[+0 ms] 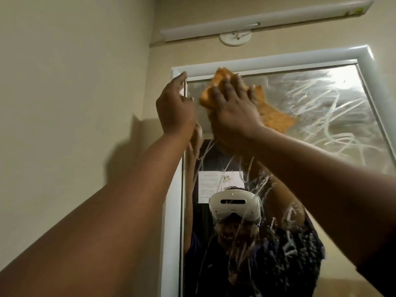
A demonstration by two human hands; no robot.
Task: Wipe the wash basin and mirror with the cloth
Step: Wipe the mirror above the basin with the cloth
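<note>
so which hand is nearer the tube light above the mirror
Left, narrowly, I'd judge. The left hand reaches up at the mirror's white frame, below the tube light's left end; the right hand presses the orange cloth lower.

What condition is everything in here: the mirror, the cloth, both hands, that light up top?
mirror: covered in white soapy streaks and drips, not yet wiped clean.
orange cloth: spread flat against the upper glass, pressed there.
right hand: fingers straight, pressing the cloth.
left hand: relaxed, on the mirror's upper left frame edge, holding nothing.
tube light: appears unlit.
</note>
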